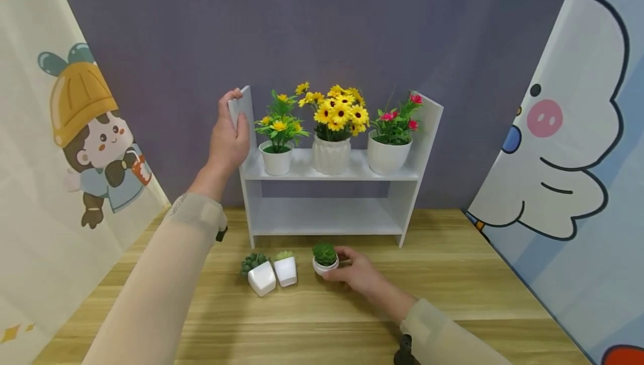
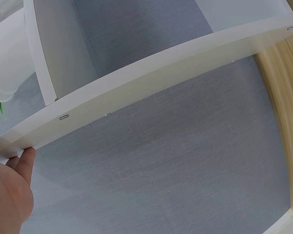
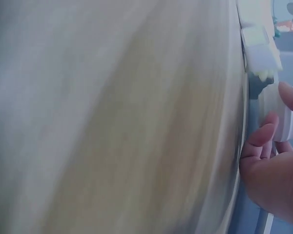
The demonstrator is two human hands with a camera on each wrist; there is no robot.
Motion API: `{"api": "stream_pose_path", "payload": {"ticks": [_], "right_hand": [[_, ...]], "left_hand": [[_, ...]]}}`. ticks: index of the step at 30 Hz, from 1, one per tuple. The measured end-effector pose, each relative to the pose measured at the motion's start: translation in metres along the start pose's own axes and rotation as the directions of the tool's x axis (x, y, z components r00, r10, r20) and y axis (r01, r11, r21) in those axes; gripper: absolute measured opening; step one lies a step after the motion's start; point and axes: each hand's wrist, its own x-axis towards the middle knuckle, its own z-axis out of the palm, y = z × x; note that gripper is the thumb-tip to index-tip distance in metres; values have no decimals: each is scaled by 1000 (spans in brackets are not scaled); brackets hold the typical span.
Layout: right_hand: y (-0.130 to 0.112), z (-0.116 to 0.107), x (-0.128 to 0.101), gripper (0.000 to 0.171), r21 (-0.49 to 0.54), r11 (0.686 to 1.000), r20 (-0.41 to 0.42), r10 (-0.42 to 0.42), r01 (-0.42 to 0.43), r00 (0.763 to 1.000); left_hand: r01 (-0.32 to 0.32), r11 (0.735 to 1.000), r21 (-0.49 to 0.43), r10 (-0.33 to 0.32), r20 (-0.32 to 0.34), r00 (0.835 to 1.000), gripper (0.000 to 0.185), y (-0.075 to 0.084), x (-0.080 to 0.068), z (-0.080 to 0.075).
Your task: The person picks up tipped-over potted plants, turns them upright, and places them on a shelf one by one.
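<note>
My left hand (image 1: 230,136) grips the upper left side panel of a white two-tier shelf (image 1: 329,217), thumb on the inner face; in the left wrist view its fingers (image 2: 25,165) touch the panel's edge. Over the wooden table, in front of the shelf, my right hand (image 1: 359,273) holds a small white pot with a round green succulent (image 1: 325,254) between thumb and fingers. The right wrist view shows this ribbed white pot (image 3: 272,109) in the hand too. To its left, two white-potted succulents, a darker one (image 1: 261,279) and a paler one (image 1: 285,271), lie tipped on the table.
On the shelf's upper board stand three potted plants: small yellow flowers (image 1: 276,158), a fuller yellow bunch (image 1: 332,155) and pink-red flowers (image 1: 389,152). A grey cloth (image 1: 327,24) hangs behind. Printed curtains flank the table (image 1: 302,326) left and right.
</note>
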Motion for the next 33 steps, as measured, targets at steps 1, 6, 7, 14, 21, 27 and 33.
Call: {"api": "stream_pose_path", "payload": {"ticks": [1,6,7,14,21,27,33], "right_hand": [[0,-3,0,74,11,1000,-14,-4,4,1000],[2,-22,2,73,26,999,-86,-33,35,996],[2,-26,3,72,28,999,-100,-36,39,994],[5,-55,4,75,44,998,-197,-37,47,980],[8,-77,11,63,29,996,-287,-70,82,955],[8,-89,14,65,16,997,-321,-60,69,945],[12,-96,20,69,-25,999,-361,-43,36,931]], "left_hand": [[0,1000,0,0,1,1000,45,0,0,0],[9,1000,6,-9,11,1000,44,2,1,0],[10,1000,7,-10,12,1000,44,2,1,0],[14,1000,13,-14,11,1000,45,1,0,0],[14,1000,18,-14,4,1000,44,0,-1,0],[19,1000,13,-19,9,1000,44,1,-1,0],[14,1000,4,-14,12,1000,44,2,0,0]]}}
